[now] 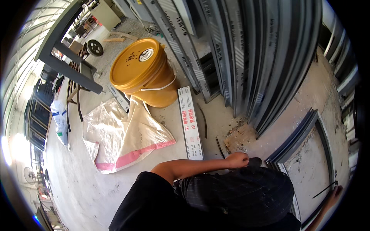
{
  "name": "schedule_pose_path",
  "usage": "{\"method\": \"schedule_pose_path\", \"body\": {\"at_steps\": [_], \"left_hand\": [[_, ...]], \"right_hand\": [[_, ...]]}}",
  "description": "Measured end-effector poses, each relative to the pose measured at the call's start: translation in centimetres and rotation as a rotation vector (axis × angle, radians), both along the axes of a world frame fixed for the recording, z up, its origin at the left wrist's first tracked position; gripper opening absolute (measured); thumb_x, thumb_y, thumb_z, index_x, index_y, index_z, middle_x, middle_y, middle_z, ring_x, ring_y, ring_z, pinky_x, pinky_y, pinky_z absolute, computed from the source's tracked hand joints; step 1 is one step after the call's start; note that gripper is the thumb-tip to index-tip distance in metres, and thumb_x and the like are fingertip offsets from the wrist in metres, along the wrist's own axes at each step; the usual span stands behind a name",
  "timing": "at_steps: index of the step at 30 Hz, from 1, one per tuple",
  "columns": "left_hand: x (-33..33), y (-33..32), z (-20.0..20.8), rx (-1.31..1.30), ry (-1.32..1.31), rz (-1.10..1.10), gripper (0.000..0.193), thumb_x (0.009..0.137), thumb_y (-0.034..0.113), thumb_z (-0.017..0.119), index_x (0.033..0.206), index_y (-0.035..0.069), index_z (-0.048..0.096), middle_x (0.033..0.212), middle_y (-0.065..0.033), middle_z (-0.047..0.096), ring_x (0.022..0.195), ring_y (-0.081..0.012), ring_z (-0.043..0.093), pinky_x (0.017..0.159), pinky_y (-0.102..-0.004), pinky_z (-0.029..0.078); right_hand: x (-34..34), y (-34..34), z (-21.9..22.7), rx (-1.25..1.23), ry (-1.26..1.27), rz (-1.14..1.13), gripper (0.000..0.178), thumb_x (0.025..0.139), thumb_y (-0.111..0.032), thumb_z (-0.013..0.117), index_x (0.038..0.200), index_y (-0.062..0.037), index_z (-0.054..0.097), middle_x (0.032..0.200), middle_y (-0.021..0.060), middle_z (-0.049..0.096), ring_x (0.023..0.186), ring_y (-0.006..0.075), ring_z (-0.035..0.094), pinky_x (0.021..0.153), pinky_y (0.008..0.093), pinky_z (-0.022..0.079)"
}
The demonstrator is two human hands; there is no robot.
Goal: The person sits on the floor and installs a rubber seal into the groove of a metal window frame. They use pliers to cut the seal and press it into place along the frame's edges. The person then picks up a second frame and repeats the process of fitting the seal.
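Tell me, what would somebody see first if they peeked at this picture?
Probably the big yellow bucket with its lid on, standing on the concrete floor near the top middle. Just below it lies a crumpled white sack with a pink stripe, and beside that a long white box. To the right, tall dark metal frames lean upright, and the person's left hand rests closed on their dark trousers.

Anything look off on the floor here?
A woven sack lies crumpled on the concrete beside the yellow bucket. Dirt and debris are scattered at the foot of the leaning grey metal profiles. Nothing looks damaged.
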State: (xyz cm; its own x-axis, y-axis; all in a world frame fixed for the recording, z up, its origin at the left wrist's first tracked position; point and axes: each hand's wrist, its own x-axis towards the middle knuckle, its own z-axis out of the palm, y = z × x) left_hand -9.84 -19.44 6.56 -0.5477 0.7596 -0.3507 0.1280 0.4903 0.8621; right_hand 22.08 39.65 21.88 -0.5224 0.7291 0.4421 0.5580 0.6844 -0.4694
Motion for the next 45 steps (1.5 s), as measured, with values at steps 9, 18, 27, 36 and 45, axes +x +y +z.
{"method": "schedule_pose_path", "body": {"at_steps": [9,18,27,36,45], "left_hand": [[-1.0,-13.3,0.8,-0.085,0.308,0.607,0.021,0.084,0.023,0.055,0.099,0.010,0.061,0.091,-0.0135,0.065,0.083,-0.0336,0.062,0.074,-0.0425,0.049],[-10.4,-42.5,-1.9,-0.683,0.794,1.429,0.020,0.090,0.022,0.049,0.102,0.010,0.059,0.094,-0.0159,0.063,0.085,-0.0360,0.061,0.072,-0.0469,0.048],[-18.1,-56.8,-8.3,-0.924,0.640,1.493,0.032,0.086,0.022,0.050,0.109,0.000,0.053,0.105,-0.0227,0.059,0.099,-0.0389,0.057,0.087,-0.0460,0.045],[-18.8,-68.8,-13.7,0.906,-0.345,2.173,0.016,0.086,0.013,0.056,0.097,0.001,0.056,0.087,-0.0122,0.060,0.076,-0.0241,0.059,0.066,-0.0327,0.052],[-20.0,-75.2,-14.8,1.263,-0.188,1.897,0.024,0.095,0.019,0.045,0.109,0.002,0.054,0.097,-0.0106,0.061,0.089,-0.0249,0.061,0.082,-0.0400,0.052]], "right_hand": [[-11.5,-19.7,-2.3,-0.790,-0.528,0.431,0.010,0.072,0.003,0.051,0.080,-0.0023,0.047,0.058,0.0060,0.050,0.044,0.0140,0.051,0.038,0.0259,0.040],[-0.9,-8.6,-8.1,-0.873,-0.816,-0.032,0.012,0.081,-0.005,0.057,0.091,0.0015,0.057,0.054,0.0124,0.056,0.040,0.0189,0.055,0.034,0.0308,0.040],[-2.7,-19.2,-6.3,-0.933,-0.953,-0.256,0.014,0.081,-0.007,0.057,0.092,0.0016,0.057,0.055,0.0124,0.057,0.042,0.0188,0.056,0.036,0.0310,0.041],[-5.9,-23.0,-8.1,-0.970,-1.003,-0.253,0.015,0.082,-0.008,0.058,0.093,0.0018,0.057,0.057,0.0124,0.058,0.043,0.0188,0.057,0.038,0.0312,0.042],[-2.2,-25.4,-8.8,-1.054,-0.928,-0.295,0.017,0.083,-0.010,0.058,0.094,0.0019,0.058,0.058,0.0125,0.058,0.045,0.0187,0.057,0.040,0.0315,0.043]]}}
